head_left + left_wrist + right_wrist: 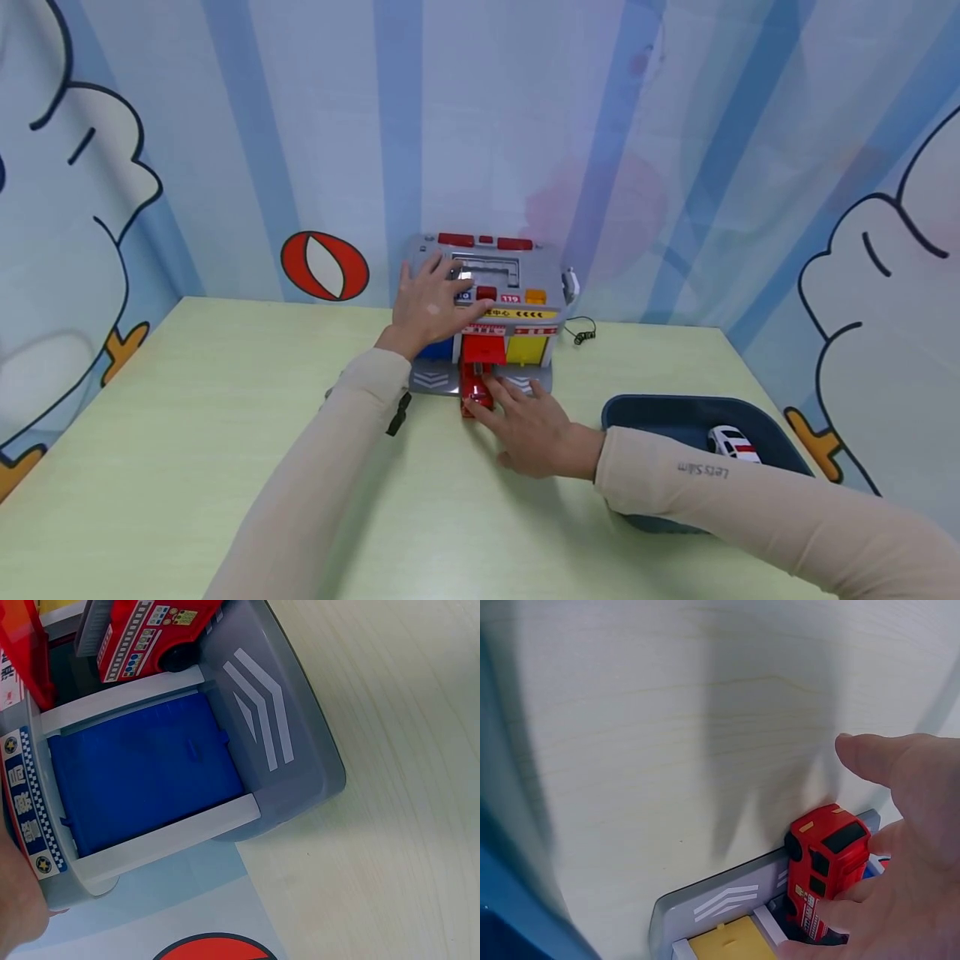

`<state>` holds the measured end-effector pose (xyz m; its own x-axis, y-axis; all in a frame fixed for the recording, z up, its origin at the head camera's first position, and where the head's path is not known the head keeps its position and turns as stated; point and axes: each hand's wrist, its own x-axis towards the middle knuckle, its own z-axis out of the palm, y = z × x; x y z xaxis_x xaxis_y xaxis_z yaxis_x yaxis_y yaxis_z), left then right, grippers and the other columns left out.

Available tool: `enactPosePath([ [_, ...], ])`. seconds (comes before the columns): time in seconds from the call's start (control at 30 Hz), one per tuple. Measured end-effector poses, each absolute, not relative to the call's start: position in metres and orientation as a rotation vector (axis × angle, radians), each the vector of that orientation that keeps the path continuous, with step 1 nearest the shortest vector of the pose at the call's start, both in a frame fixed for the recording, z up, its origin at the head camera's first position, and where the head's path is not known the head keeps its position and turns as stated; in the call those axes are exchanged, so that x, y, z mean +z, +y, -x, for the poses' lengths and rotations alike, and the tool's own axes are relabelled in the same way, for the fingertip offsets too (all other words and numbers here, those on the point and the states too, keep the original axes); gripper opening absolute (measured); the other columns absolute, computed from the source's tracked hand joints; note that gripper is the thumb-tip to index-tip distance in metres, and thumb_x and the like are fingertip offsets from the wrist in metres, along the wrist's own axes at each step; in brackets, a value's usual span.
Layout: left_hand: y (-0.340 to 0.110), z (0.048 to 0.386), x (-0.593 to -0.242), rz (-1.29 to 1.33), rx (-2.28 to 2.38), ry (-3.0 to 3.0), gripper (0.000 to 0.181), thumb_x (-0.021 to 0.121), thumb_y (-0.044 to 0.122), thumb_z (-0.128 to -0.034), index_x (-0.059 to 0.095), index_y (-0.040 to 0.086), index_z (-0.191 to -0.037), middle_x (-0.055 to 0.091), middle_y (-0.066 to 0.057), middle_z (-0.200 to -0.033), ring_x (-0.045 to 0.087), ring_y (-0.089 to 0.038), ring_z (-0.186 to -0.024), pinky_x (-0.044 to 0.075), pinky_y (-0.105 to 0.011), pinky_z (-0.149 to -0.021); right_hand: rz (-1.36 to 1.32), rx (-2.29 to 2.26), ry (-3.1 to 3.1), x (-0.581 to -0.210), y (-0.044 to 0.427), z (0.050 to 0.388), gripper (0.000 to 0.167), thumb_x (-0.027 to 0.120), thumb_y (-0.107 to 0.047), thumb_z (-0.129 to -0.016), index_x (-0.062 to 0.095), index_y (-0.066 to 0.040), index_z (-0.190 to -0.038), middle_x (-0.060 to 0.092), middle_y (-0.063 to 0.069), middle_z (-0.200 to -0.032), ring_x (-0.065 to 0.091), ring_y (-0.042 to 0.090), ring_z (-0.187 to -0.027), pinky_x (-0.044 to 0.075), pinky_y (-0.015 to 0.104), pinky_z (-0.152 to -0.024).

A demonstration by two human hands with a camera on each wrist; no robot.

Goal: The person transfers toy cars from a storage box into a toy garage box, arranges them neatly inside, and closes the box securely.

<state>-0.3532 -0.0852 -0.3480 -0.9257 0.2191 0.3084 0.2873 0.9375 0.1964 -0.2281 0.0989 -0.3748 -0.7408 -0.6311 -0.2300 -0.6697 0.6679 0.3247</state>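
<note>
- Left hand (433, 308): fingers spread, resting atop the far toy garage (525, 314), holding nothing.
- Right hand (536, 429): fingers extended, touching the red toy fire truck (471, 387), partway under the raised middle door (483, 348).
- Apparent step: guiding it through, calling for straight alignment.

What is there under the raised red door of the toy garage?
A red truck stands there, partly inside the garage. What lies deeper cannot be seen: the door and the truck cover it.

Two hands (431, 308) (534, 432), centre. Two toy vehicles: red truck (472, 388), centre; white car (732, 442), lower right. One toy station (542, 277), centre; three doors (437, 348) (483, 348) (525, 350). One bin (663, 421), lower right.
</note>
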Motion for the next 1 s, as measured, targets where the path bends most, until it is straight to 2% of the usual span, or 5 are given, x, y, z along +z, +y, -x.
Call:
enactPosePath([
  [0.2,-0.085,0.354,-0.348,0.383,-0.354,-2.806,0.067,0.047,0.072,-0.0909,0.063,0.027,-0.137,0.041,-0.004,-0.158,0.019,-0.03,-0.154,0.011,-0.067,-0.121,1.133,0.604,2.834,-0.374,0.1,0.231,0.082,0.073,-0.044,-0.087,0.033,-0.026,-0.156,0.034,0.013,-0.159,0.038,0.03,-0.145,0.046,0.057,-0.108],
  [0.5,-0.088,0.354,-0.345,0.403,-0.359,-2.783,0.065,0.047,0.07,-0.0918,0.063,0.026,-0.137,0.042,-0.004,-0.157,0.02,-0.031,-0.154,0.011,-0.068,-0.121,1.215,0.721,2.905,-0.372,0.093,0.236,0.064,0.07,-0.022,-0.093,0.044,-0.03,-0.151,0.043,0.014,-0.151,0.049,0.028,-0.132,0.056,0.044,-0.095],
  [0.73,-0.088,0.354,-0.348,0.394,-0.347,-2.794,0.066,0.048,0.071,-0.0911,0.063,0.026,-0.137,0.042,-0.004,-0.157,0.02,-0.031,-0.154,0.011,-0.068,-0.12,1.261,0.696,2.944,-0.378,0.089,0.238,0.06,0.072,-0.024,-0.092,0.048,-0.029,-0.147,0.05,0.013,-0.139,0.054,0.025,-0.114,0.058,0.036,-0.084],
  [1.0,-0.086,0.352,-0.348,0.384,-0.352,-2.807,0.066,0.046,0.072,-0.0909,0.062,0.027,-0.137,0.041,-0.003,-0.158,0.019,-0.029,-0.154,0.01,-0.068,-0.121,1.267,0.751,2.95,-0.382,0.086,0.242,0.056,0.072,-0.027,-0.092,0.052,-0.026,-0.144,0.054,0.014,-0.132,0.055,0.025,-0.111,0.055,0.033,-0.085],
])
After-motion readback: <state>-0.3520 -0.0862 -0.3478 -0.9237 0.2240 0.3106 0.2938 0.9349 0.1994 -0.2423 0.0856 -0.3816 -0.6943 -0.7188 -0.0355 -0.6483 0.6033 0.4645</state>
